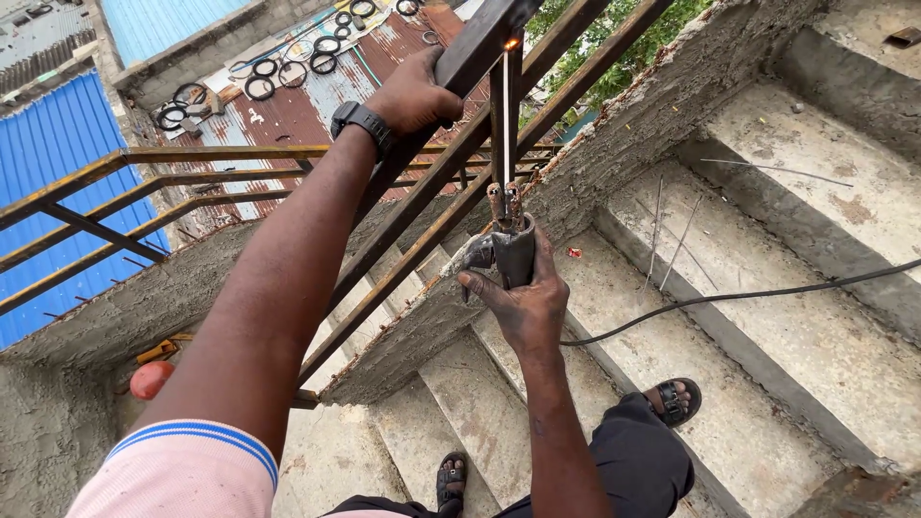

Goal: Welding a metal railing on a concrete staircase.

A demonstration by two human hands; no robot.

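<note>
My left hand [414, 94], with a black watch on the wrist, grips the dark metal handrail bar [478, 50] of a stair railing high up. My right hand [523, 297] holds a welding electrode holder [507, 245] upright. A thin welding rod [506, 115] rises from the holder, and its tip glows orange where it meets the handrail beside a vertical baluster [498, 129].
Concrete stair steps [767, 317] run down to the right, with a black cable [729, 297] across them and spare rods [672, 240] lying on a step. My sandalled feet [672, 401] stand on lower steps. A rusty railing [192, 182] and rooftops lie to the left.
</note>
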